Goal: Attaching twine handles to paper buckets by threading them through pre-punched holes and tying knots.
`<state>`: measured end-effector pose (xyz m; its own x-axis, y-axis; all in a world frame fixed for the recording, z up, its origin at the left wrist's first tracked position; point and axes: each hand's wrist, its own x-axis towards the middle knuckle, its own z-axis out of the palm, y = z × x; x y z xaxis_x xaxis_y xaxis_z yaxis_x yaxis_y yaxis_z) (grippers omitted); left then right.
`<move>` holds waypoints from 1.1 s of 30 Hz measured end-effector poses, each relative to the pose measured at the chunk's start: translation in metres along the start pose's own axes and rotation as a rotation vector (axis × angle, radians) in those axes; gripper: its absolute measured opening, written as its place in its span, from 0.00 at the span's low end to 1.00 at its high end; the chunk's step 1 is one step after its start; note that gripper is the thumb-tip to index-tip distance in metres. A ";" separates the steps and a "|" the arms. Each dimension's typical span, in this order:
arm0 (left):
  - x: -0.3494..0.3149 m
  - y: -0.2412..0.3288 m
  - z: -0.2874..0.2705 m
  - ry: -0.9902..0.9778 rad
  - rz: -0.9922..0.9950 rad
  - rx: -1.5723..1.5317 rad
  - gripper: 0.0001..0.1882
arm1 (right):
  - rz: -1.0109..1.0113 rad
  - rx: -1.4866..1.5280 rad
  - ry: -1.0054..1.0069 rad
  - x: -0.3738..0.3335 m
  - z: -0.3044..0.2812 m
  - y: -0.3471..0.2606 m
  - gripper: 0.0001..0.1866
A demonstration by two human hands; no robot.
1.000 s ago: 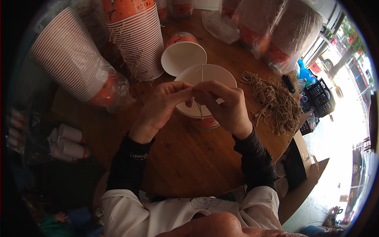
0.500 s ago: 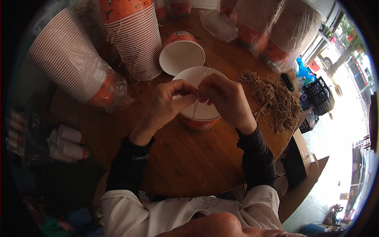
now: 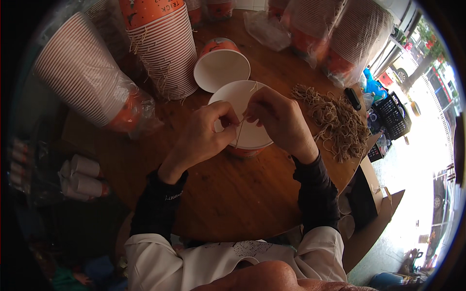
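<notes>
An orange paper bucket with a white inside (image 3: 260, 140) stands upright in front of me, its mouth facing up. Above that mouth my left hand (image 3: 203, 135) and my right hand (image 3: 280, 122) are close together, thumbs and fingers pinched. Between them runs a thin tan string (image 3: 240, 130), its lower part reaching the bucket's near rim. Another bit of string shows at the far rim. My fingers partly hide how the string is gripped. Just behind, a second orange bucket (image 3: 222, 70) lies tipped with its white opening toward me.
To the right, a heap of loose tan strings (image 3: 335, 121) lies beside a small black object (image 3: 353, 99). A tall bucket stack (image 3: 162, 58) with string ends stands back left, near a plastic-wrapped stack (image 3: 80, 68). More wrapped stacks (image 3: 357, 39) fill the table's far right.
My hands have drawn slightly apart, leaving a short stretch of string visible between them. The bucket beneath has barely shifted.
</notes>
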<state>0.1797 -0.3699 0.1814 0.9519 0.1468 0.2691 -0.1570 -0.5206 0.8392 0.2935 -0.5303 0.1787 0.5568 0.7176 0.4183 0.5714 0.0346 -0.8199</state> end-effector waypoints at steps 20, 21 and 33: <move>0.009 -0.012 0.015 0.166 0.258 0.140 0.08 | -0.163 -0.223 0.159 -0.002 0.019 0.007 0.05; 0.007 -0.014 0.014 0.172 0.258 0.146 0.08 | -0.170 -0.219 0.157 -0.003 0.020 0.004 0.05; -0.007 -0.006 0.024 0.194 0.316 0.350 0.07 | -0.190 -0.299 0.032 -0.029 0.005 -0.004 0.12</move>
<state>0.1800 -0.3881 0.1632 0.8004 0.0724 0.5951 -0.3004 -0.8106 0.5028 0.2719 -0.5474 0.1676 0.4396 0.6953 0.5686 0.8152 -0.0431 -0.5776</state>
